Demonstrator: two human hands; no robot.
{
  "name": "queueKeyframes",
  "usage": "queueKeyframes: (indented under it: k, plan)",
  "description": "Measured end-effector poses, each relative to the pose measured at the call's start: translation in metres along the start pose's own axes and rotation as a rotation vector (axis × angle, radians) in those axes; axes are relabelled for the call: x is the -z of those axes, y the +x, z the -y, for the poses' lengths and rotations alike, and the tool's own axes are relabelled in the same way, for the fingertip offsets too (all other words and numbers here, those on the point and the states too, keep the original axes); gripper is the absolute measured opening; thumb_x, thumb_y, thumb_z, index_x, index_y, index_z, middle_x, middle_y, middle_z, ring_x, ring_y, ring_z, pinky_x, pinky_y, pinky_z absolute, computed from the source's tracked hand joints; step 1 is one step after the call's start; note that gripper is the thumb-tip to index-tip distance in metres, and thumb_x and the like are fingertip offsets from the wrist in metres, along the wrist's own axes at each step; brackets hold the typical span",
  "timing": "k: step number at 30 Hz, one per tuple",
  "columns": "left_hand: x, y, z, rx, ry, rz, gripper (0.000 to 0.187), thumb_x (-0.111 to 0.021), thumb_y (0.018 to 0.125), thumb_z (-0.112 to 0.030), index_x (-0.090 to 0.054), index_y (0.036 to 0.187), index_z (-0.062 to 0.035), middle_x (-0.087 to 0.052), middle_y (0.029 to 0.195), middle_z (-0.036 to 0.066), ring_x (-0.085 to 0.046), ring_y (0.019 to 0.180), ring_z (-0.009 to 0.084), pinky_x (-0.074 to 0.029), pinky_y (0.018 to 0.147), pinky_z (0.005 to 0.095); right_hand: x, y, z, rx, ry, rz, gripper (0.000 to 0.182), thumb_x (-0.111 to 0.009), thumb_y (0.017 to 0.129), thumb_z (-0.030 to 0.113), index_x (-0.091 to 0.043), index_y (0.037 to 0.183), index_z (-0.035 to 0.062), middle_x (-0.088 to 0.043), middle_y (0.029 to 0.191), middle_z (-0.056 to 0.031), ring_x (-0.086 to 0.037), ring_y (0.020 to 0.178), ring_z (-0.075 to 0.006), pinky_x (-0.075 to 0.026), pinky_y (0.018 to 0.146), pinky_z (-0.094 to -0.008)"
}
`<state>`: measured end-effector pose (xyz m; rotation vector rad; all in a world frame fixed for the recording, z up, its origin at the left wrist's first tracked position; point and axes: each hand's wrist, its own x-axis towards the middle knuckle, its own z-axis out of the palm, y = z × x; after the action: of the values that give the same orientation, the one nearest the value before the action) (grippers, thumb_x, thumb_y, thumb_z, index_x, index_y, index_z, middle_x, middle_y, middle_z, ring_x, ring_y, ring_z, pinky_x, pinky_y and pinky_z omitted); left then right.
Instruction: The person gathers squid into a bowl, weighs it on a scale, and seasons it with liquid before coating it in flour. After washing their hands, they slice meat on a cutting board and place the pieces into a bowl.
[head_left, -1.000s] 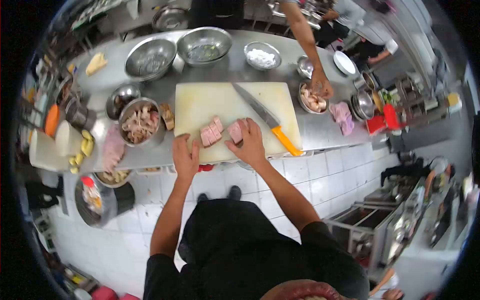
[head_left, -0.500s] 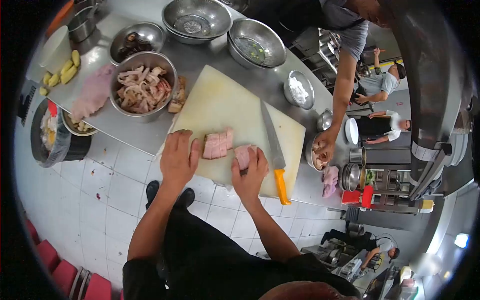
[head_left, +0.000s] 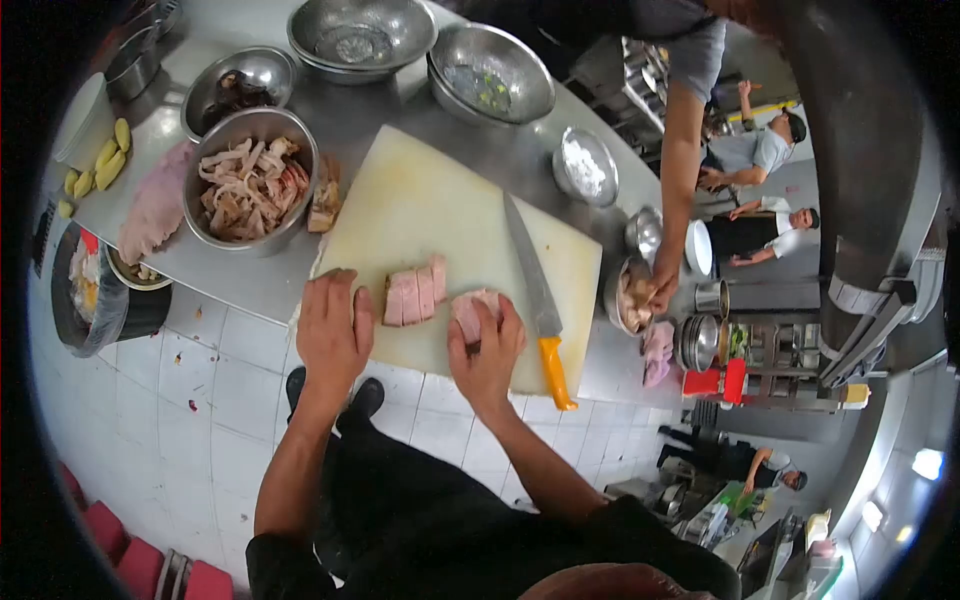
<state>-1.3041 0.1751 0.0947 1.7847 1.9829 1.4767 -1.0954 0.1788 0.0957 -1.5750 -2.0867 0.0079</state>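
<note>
Right hand is curled over a pink chunk of meat, fingers wrapped round its near end and pinning it to the cutting board. Left hand lies flat and spread on the board's near edge, holding nothing, just beside a row of sliced meat at its three o'clock. That meat looks soft, damp and likely slippery, so a grip over the top and sides with curled fingertips seems the safest hold. At three o'clock of the right hand a knife lies free on the board, orange handle toward the person. Out at eleven o'clock, a steel bowl of meat strips sits on the steel counter, more empty bowls beyond. At two o'clock another person's hand dips into a small bowl. White tiled floor below, busy kitchen around.
</note>
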Motion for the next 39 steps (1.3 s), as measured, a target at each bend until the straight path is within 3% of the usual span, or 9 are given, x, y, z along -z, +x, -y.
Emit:
queueKeyframes:
  k: [11, 14, 19, 28, 31, 36, 39]
  plan:
    - [-0.006, -0.002, -0.001, -0.105, 0.043, -0.026, 0.019, -0.057, 0.087, -0.005, -0.056, 0.105, 0.0009, -0.059, 0.095, 0.016, -0.055, 0.085, 0.0342, -0.046, 0.073, 0.0416, 0.000, -0.003, -0.007, -0.028, 0.028, -0.053, 0.042, -0.066, 0.078, 0.022, -0.054, 0.115, 0.0065, -0.043, 0.127, -0.0238, -0.043, 0.112, -0.0410, -0.032, 0.092, -0.0518]
    - [-0.006, -0.006, 0.003, -0.037, 0.044, 0.056, 0.018, -0.057, 0.087, -0.006, -0.056, 0.104, 0.0008, -0.059, 0.096, 0.017, -0.056, 0.088, 0.0349, -0.045, 0.075, 0.0418, 0.000, -0.006, -0.014, -0.027, 0.009, -0.078, 0.043, -0.065, 0.079, 0.022, -0.052, 0.117, 0.0064, -0.044, 0.127, -0.0234, -0.043, 0.112, -0.0411, -0.033, 0.092, -0.0531]
    - [-0.007, -0.008, 0.008, -0.115, 0.059, -0.007, 0.018, -0.058, 0.086, -0.009, -0.058, 0.100, 0.0004, -0.060, 0.096, 0.018, -0.056, 0.090, 0.0356, -0.045, 0.081, 0.0434, -0.007, -0.008, -0.013, -0.020, 0.043, -0.126, 0.040, -0.065, 0.080, 0.025, -0.052, 0.111, 0.0037, -0.046, 0.126, -0.0235, -0.045, 0.111, -0.0406, -0.034, 0.092, -0.0539]
    - [-0.006, -0.009, 0.003, -0.147, 0.068, -0.015, 0.017, -0.059, 0.085, -0.008, -0.058, 0.100, 0.0005, -0.060, 0.092, 0.017, -0.056, 0.087, 0.0344, -0.045, 0.077, 0.0430, 0.001, -0.013, -0.015, -0.018, 0.138, -0.164, 0.052, -0.070, 0.078, 0.032, -0.049, 0.117, 0.0045, -0.046, 0.126, -0.0210, -0.043, 0.114, -0.0400, -0.033, 0.093, -0.0523]
    - [-0.006, -0.009, 0.000, -0.174, 0.092, -0.022, 0.017, -0.059, 0.085, -0.008, -0.058, 0.100, 0.0007, -0.059, 0.092, 0.017, -0.055, 0.087, 0.0350, -0.045, 0.077, 0.0437, 0.012, -0.015, -0.015, -0.046, 0.218, -0.184, 0.049, -0.069, 0.078, 0.027, -0.050, 0.118, 0.0039, -0.049, 0.123, -0.0220, -0.045, 0.113, -0.0402, -0.033, 0.093, -0.0519]
    - [-0.007, -0.013, 0.009, -0.254, 0.136, 0.004, 0.020, -0.058, 0.083, -0.007, -0.058, 0.101, 0.0019, -0.059, 0.092, 0.019, -0.055, 0.087, 0.0373, -0.044, 0.078, 0.0463, 0.058, -0.030, -0.038, -0.123, 0.373, -0.332, 0.030, -0.064, 0.080, 0.007, -0.057, 0.109, 0.0033, -0.056, 0.107, -0.0188, -0.051, 0.100, -0.0373, -0.040, 0.087, -0.0448]
    - [-0.014, -0.014, 0.015, -0.244, 0.133, 0.042, 0.025, -0.055, 0.085, -0.009, -0.057, 0.105, 0.0054, -0.058, 0.093, 0.022, -0.055, 0.087, 0.0393, -0.044, 0.078, 0.0468, 0.099, -0.045, -0.096, -0.242, 0.310, -0.500, 0.025, -0.059, 0.080, -0.002, -0.061, 0.104, 0.0041, -0.060, 0.094, -0.0143, -0.056, 0.087, -0.0309, -0.046, 0.076, -0.0377]
